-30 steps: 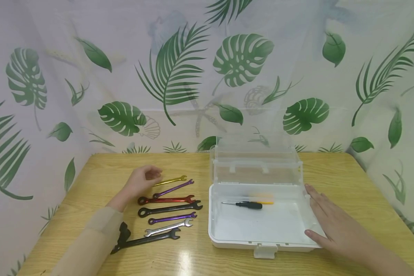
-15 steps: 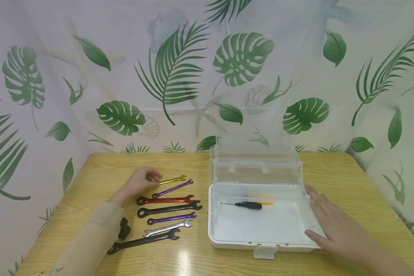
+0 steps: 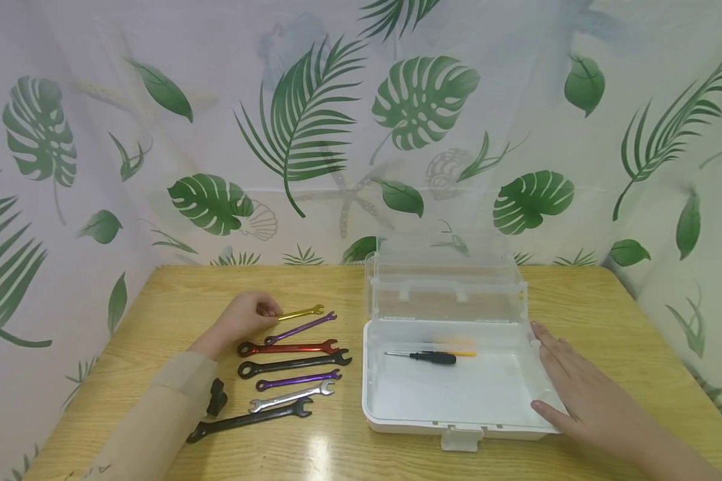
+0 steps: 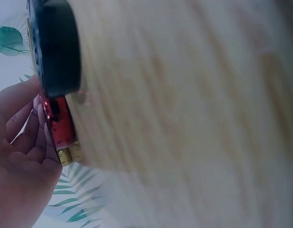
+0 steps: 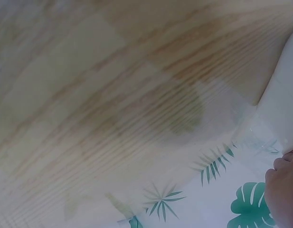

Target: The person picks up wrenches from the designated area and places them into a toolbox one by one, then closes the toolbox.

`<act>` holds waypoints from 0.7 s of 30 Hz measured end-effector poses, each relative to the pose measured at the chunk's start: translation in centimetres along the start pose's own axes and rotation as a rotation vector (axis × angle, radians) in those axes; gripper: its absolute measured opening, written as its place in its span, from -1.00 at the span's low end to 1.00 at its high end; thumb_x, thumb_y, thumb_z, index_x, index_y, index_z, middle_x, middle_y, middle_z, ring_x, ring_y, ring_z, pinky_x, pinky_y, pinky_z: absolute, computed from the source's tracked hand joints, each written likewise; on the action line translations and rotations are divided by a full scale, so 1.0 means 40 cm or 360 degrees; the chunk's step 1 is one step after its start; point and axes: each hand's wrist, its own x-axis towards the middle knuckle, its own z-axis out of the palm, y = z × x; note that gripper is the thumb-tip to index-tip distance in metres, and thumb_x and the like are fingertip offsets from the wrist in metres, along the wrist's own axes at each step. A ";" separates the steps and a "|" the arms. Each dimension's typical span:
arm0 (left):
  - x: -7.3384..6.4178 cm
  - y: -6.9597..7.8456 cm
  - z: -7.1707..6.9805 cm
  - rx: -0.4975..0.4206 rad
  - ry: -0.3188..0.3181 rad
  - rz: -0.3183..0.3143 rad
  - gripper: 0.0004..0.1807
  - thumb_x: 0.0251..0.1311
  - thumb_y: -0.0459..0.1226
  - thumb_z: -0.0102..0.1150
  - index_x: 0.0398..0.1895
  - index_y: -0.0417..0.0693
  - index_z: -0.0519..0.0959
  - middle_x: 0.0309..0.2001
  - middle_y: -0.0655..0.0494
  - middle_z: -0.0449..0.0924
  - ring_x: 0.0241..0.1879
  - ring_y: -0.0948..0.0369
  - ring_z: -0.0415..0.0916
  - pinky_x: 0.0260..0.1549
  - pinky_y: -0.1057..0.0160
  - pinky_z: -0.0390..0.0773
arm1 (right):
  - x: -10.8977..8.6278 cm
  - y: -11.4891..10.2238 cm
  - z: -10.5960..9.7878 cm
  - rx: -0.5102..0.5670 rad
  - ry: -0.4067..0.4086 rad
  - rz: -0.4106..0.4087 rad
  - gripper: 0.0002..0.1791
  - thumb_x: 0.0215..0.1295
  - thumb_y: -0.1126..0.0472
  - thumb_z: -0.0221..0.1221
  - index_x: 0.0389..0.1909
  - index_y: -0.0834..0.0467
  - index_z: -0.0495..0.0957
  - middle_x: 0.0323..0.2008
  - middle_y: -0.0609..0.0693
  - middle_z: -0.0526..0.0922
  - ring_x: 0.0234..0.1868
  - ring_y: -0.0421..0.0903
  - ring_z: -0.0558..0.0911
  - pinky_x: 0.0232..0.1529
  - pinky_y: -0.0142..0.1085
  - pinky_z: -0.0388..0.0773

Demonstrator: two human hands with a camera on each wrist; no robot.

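In the head view, my left hand [image 3: 249, 316] pinches the left end of a gold wrench [image 3: 301, 312], which lies farthest back in a column of wrenches. Below it lie a thin purple wrench [image 3: 301, 329], a red wrench [image 3: 289, 348] and a black wrench [image 3: 295, 365]. The left wrist view has the fingers [image 4: 23, 128] of this hand bent beside the wrench ends, seen edge-on. My right hand [image 3: 589, 394] rests along the right side of a white toolbox [image 3: 457, 429], fingers straight. Inside lie a black-handled screwdriver [image 3: 438, 358] and an orange tool [image 3: 464, 354], partly hidden.
The toolbox's clear lid [image 3: 448, 297] stands raised at the back. Nearer the front lie another purple wrench [image 3: 299, 380], a silver wrench [image 3: 291, 396] and a large black wrench [image 3: 250, 421]. A small black object [image 3: 217, 397] sits by the left sleeve. A leaf-print cloth [image 3: 337, 133] hangs behind.
My left fingers have come down and closed in on the gold wrench's left end; more of it was covered at first. The right hand and toolbox stay as they were.
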 end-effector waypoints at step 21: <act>-0.006 0.024 -0.002 0.0142 -0.0053 0.0056 -0.94 0.30 -0.44 0.33 -0.21 -0.27 0.72 -0.29 -0.06 0.71 -0.28 0.13 0.58 -0.19 0.18 0.62 | 0.000 0.001 0.000 -0.0011 -0.0018 0.0023 0.06 0.40 -0.16 0.31 0.62 0.43 0.08 0.75 0.16 -0.11 0.71 -0.34 -0.42 0.62 -0.56 -0.51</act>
